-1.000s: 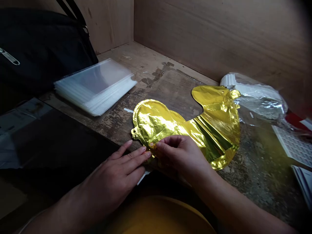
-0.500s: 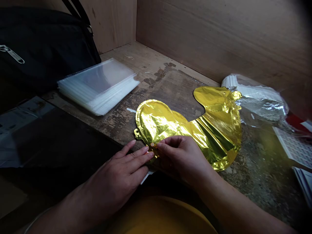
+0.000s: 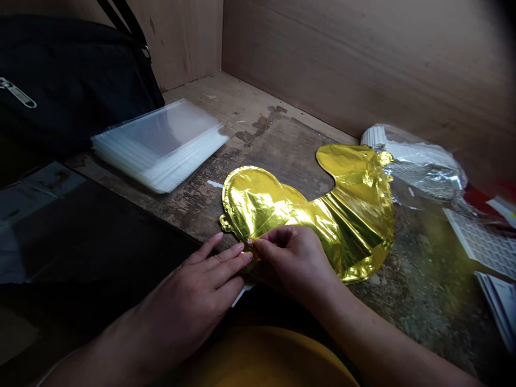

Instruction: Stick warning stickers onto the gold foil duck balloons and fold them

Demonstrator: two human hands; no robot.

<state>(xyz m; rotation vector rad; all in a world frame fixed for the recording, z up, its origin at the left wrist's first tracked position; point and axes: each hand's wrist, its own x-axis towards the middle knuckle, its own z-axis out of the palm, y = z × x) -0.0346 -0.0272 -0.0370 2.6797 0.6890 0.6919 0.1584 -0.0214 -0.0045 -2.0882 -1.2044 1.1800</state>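
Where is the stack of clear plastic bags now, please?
In the head view, the stack of clear plastic bags lies on the worn wooden bench, left of the gold foil balloon, beside the black bag.

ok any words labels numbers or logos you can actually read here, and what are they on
Nothing can be read for certain.
Round orange mark on the gold foil balloon, beside the right hand: too small to read.
White gridded sheet: any print is too small to read.
Stack of printed sheets: too blurred to read.
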